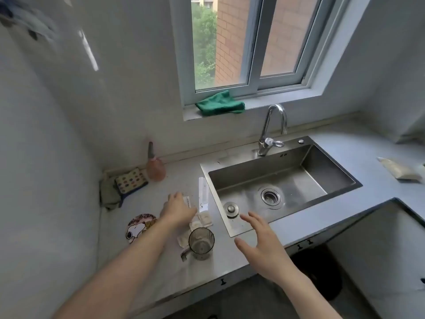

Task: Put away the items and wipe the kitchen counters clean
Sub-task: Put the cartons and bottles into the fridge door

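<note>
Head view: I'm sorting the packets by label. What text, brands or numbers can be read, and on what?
None can be read.
White strip packet: dark print, too blurred.
Packet under left hand: dark line of print, too small.
Round coaster: cartoon dog, no readable words.

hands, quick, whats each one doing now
Left hand: over the packets on the counter; grip cannot be told.
Right hand: open, fingers spread, holding nothing.
</note>
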`<state>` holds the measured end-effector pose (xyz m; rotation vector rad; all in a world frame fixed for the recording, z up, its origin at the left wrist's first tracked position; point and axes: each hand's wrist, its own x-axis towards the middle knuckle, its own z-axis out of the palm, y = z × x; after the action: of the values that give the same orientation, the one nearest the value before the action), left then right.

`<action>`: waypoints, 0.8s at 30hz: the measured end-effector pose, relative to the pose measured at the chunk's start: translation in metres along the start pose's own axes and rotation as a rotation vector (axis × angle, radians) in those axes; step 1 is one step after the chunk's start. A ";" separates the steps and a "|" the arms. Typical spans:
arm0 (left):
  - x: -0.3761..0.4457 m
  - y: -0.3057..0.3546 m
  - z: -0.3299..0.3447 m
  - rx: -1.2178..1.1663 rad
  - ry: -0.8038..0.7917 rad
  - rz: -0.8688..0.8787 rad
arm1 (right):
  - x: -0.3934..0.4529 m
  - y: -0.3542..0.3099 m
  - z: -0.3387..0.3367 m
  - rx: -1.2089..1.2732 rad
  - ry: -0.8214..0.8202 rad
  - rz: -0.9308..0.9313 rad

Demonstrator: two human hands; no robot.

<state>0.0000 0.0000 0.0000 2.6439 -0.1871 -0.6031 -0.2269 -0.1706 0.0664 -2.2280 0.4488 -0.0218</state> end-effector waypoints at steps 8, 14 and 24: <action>0.032 -0.008 0.023 0.043 -0.021 -0.154 | -0.001 0.015 -0.009 -0.013 0.021 0.125; 0.038 0.001 0.022 0.084 0.066 -0.140 | -0.012 0.030 -0.016 0.011 0.083 0.193; -0.006 0.076 -0.031 -0.096 0.373 0.515 | -0.039 0.045 -0.050 0.111 0.265 0.262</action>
<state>0.0051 -0.0558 0.0600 2.4148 -0.6751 0.0486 -0.2862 -0.2212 0.0702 -2.0495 0.8607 -0.2007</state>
